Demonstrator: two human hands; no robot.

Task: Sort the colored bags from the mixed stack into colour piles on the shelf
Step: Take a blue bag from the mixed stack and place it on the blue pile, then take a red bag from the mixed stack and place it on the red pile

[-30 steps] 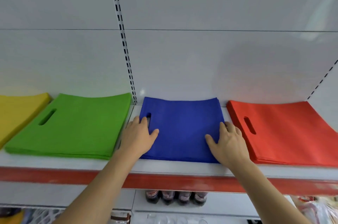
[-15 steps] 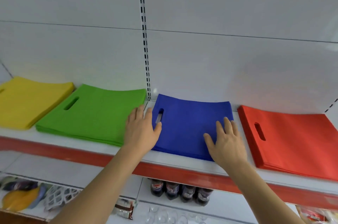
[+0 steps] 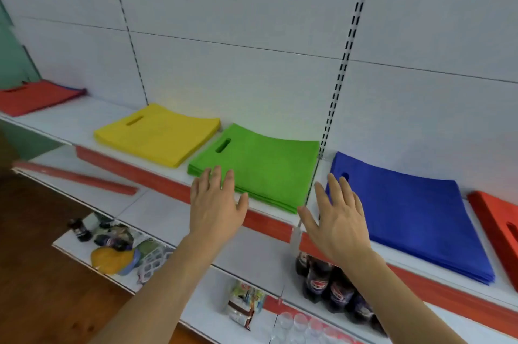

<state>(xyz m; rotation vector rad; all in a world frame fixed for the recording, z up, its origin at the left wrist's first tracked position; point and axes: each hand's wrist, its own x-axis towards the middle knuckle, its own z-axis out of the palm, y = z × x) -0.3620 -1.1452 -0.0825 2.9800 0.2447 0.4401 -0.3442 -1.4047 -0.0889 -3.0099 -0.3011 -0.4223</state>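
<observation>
**Q:** What does the figure show?

**A:** My left hand (image 3: 217,207) and right hand (image 3: 337,221), both with fingers straight and spread, holding nothing. They hover in front of the shelf (image 3: 168,211), the left before the near corner of the green pile (image 3: 260,172), the right before the near-left corner of the blue pile (image 3: 406,214). Whether either fingertip touches cloth, I cannot tell.

**Q:** And the bags still to be sorted?

**A:** The mixed stack (image 3: 39,95) lies at the far left of the same shelf, well apart from both hands; a red bag is on top, with a thin blue edge showing along its far side. Between it and me lie the yellow pile (image 3: 157,133), then the green, then the blue, with a red pile (image 3: 501,220) at the right edge.

**Q:** Which step is this, in your judgement?

**A:** The reach back to the mixed stack for the next bag (both grips being free, nothing is in transit).

**Q:** How is that done well?

**A:** I would travel left above the piles without brushing them, since the thin cloth looks easy to drag out of line. At the stack I would lift only the top bag, pinching one corner or the handle slot while the other hand holds the rest flat. Then I would read its colour before carrying it.
</observation>
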